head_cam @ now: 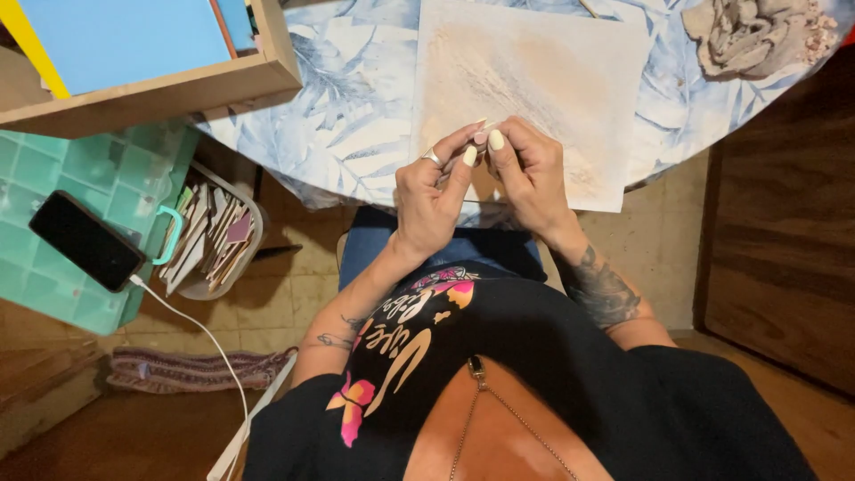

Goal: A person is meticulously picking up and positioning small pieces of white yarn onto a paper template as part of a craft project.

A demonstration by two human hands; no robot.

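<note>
Pale, small and mostly hidden, the piece (482, 136) sits pinched between the fingertips of the left hand (434, 191) and right hand (532, 174) at frame centre. Behind them lies a beige board (570, 80) on the leaf-print tablecloth (356, 116). Light fingertip pressure, worked over the board, seems wisest.

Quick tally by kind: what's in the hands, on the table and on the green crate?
Small pale piece pinched between left hand and right hand: 1
Ring: 1
Beige board: 1
Crumpled cloth: 1
Wooden tray: 1
Black phone on green crate: 1
Total: 6
</note>
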